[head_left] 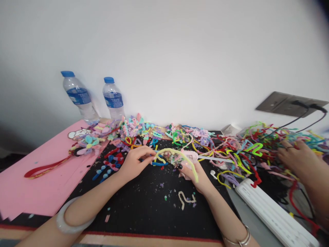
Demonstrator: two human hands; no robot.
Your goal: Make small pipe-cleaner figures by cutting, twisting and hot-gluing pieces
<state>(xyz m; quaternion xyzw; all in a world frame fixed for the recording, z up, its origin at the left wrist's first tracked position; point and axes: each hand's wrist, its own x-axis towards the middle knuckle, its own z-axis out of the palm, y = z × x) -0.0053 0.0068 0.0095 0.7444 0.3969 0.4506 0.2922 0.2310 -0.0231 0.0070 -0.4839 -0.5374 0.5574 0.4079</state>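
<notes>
My left hand (137, 161) pinches one end of a pale yellow pipe cleaner (167, 150), which arches over to the right. In my right hand (196, 178) is a pink glue gun (190, 156), with a long white glue stick (216, 158) jutting out of its back toward the right. The gun's nozzle is hidden behind the pipe cleaner and craft bits around it. The yellow strip's far end hangs in front of my right hand. A cream bent pipe cleaner (183, 199) lies on the black mat (144, 209) below my hands.
Twisted pipe cleaners (133, 128) line the wall. Two water bottles (113, 99) stand behind pink sheets (43, 171), where a red strap (48, 166) lies. At right are a white power strip (275, 212), wired wall sockets (288, 104) and another person's hand (298, 156) in tangled pipe cleaners.
</notes>
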